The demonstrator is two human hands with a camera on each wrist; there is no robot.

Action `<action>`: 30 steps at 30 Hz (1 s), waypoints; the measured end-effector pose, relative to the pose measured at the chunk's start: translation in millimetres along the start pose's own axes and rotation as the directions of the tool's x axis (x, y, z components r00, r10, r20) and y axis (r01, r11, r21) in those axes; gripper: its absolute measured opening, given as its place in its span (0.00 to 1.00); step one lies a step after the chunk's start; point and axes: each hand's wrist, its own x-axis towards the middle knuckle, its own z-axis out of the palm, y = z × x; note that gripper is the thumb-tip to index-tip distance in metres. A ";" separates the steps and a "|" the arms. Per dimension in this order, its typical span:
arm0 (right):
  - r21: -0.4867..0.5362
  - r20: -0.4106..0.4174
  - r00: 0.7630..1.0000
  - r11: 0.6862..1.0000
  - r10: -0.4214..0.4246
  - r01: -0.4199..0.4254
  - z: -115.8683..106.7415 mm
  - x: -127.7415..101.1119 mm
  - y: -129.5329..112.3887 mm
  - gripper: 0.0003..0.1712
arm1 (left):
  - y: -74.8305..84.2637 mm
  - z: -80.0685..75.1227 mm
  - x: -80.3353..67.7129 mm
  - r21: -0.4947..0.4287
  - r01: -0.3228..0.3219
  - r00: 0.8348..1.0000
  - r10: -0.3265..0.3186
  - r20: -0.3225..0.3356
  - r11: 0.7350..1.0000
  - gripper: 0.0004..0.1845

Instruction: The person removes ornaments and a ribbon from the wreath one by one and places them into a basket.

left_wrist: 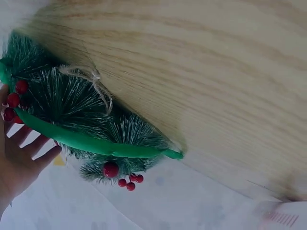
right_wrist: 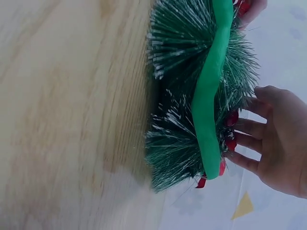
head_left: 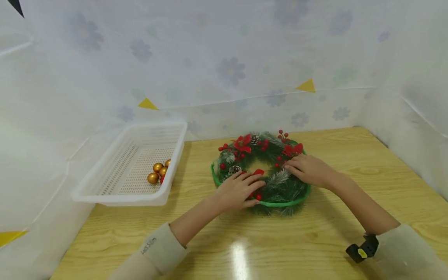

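Note:
A green pine wreath (head_left: 276, 186) with red berries, red flowers, pine cones and a green band lies flat on the wooden table (head_left: 315, 241). My left hand (head_left: 239, 189) rests on its near left part, fingers stretched across the needles. My right hand (head_left: 307, 169) lies on its right side, fingertips touching the inner edge. In the left wrist view the wreath (left_wrist: 81, 112) shows its band and a twine loop (left_wrist: 91, 79), with the left hand (left_wrist: 21, 160) behind it. In the right wrist view, spread fingers of the right hand (right_wrist: 280, 148) touch the wreath (right_wrist: 187, 124).
A white perforated basket (head_left: 115, 175) stands at the table's left and holds gold balls (head_left: 156, 172) in its near right corner. White flowered sheets wall the table at the back and on both sides.

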 end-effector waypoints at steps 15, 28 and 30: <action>-0.107 0.043 0.991 0.986 0.129 -0.124 1.8 -12.2 -63.3 0.24 | -50.7 0.3 -9.3 -0.046 -0.129 0.987 0.133 0.093 0.991 0.29; 0.025 0.047 0.962 0.962 0.269 -0.270 5.5 -9.1 -111.9 0.32 | -78.2 1.6 -23.2 0.005 -0.066 0.997 0.065 0.046 0.998 0.28; 0.038 0.017 0.968 0.967 0.251 -0.251 4.4 -9.7 -109.8 0.31 | -76.1 1.5 -25.0 -0.026 -0.042 0.998 0.043 0.047 0.999 0.29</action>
